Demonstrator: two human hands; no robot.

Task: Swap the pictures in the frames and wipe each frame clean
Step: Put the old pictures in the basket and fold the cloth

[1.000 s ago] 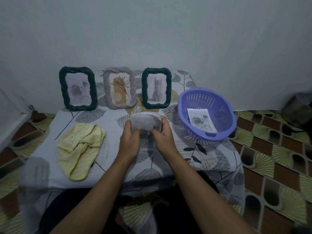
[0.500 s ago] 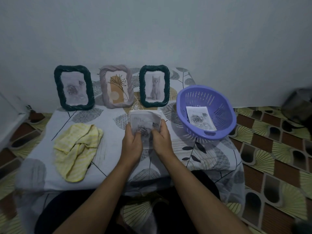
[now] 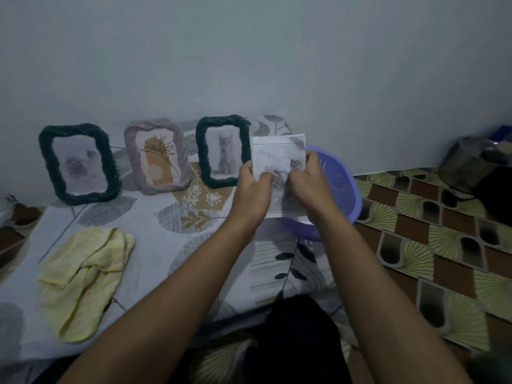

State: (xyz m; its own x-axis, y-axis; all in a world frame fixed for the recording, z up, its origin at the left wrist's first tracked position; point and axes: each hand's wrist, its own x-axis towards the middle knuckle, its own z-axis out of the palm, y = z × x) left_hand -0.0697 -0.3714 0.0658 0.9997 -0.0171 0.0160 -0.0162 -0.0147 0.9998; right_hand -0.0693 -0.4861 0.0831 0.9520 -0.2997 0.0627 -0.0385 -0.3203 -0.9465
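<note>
Head-worn view looking down at a low table draped in a leaf-patterned sheet point(image 3: 155, 245), set against a pale wall. The left hand point(image 3: 253, 187) and the right hand point(image 3: 310, 184) are raised together over a purple plastic basket point(image 3: 346, 195), each pinching one side of a rose-print picture point(image 3: 278, 153) between curled fingers and thumb, so the paper stands upright facing the camera (a second sheet may sit behind it, though this is hard to tell). Along the wall stand three frames, all still filled: a dark green frame point(image 3: 47, 162) with a blurred grey picture, a mauve frame point(image 3: 131, 159) with a botanical print, and a second dark green frame point(image 3: 202, 156) with a kitten photo, just beside the left hand. A crumpled yellow cloth point(image 3: 83, 275) lies well apart on the left, in neither hand. The task looks to be at an early stage: a replacement picture is in hand, no frame is open, and the wiping seems left to do
</note>
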